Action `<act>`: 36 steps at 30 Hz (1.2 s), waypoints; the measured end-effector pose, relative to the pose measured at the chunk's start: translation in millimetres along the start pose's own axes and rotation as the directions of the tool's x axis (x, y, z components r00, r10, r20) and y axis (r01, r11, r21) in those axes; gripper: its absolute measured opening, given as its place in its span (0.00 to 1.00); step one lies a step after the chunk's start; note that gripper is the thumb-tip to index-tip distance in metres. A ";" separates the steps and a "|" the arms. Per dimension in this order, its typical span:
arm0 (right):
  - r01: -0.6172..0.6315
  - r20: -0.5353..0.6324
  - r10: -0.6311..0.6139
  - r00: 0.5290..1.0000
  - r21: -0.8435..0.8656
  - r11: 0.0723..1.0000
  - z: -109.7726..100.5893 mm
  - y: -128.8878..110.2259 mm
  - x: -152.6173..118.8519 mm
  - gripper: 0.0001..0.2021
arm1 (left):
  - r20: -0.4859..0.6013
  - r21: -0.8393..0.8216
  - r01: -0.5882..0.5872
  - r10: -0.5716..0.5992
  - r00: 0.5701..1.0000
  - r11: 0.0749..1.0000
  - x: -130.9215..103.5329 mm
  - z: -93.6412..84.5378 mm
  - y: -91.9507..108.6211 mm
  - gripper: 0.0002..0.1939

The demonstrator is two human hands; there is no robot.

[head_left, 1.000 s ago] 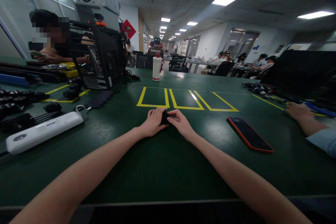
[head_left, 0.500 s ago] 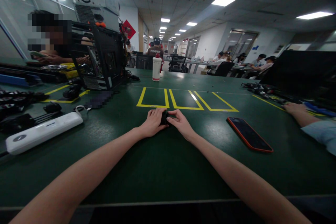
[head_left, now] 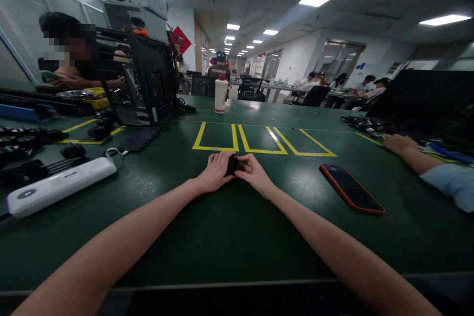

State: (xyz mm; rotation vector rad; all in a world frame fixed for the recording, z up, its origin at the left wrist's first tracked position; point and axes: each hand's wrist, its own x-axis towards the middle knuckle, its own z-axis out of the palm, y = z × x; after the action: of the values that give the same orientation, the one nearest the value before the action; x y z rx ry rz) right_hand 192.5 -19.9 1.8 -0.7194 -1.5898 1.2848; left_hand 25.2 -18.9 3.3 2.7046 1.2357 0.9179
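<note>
A small black object [head_left: 231, 164], rounded in outline, is held between my two hands at the middle of the green table [head_left: 229, 237]. My left hand [head_left: 217, 170] wraps over its left side, hiding much of it. On the other side, the thumb and fingers of my right hand [head_left: 253, 173] pinch its right end. What kind of object it is cannot be made out. Just beyond my fingers run yellow tape outlines [head_left: 215, 148] on the tabletop.
A phone [head_left: 351, 188] in an orange case lies to the right, near a co-worker's hand [head_left: 402, 145]. At left are a white power strip [head_left: 62, 185], black cables and an open computer case [head_left: 148, 84]. A white bottle [head_left: 220, 96] stands farther back.
My right fingers have shifted slightly at the black object, and a little more of it shows. The co-worker's hand at right has moved left. My left hand stays nearly still.
</note>
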 end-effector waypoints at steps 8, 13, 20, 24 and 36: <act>0.022 -0.030 -0.025 0.999 -0.082 0.996 -1.2 -0.6 2.9 0.15 | -0.008 -0.008 0.005 -0.005 1.000 1.000 0.2 0.5 -0.7 0.29; -0.063 -0.011 0.062 0.998 -0.102 0.993 -2.4 4.5 2.7 0.17 | -0.002 -0.011 0.005 -0.005 1.000 1.000 -0.5 -0.6 -0.1 0.28; -0.050 -0.137 -0.018 0.990 -0.472 0.880 -10.9 8.3 2.6 0.21 | -0.008 -0.001 0.042 -0.042 0.999 0.999 1.3 2.1 -5.5 0.30; -0.038 -0.054 -0.001 0.999 -0.704 0.709 -17.8 -0.6 -4.9 0.26 | -0.007 -0.029 0.116 -0.116 0.993 0.993 3.7 0.7 -15.8 0.31; -0.066 -0.058 0.033 0.998 -0.798 0.599 -21.9 -2.8 -3.3 0.23 | 0.066 -0.216 0.373 -0.368 0.928 0.902 6.4 -2.5 -45.8 0.32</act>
State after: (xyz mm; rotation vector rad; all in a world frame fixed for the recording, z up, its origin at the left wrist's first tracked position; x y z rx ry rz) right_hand 214.1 -14.7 3.8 -1.3351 -2.1307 0.4973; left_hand -4.0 16.4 -3.4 2.1948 1.4716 0.9060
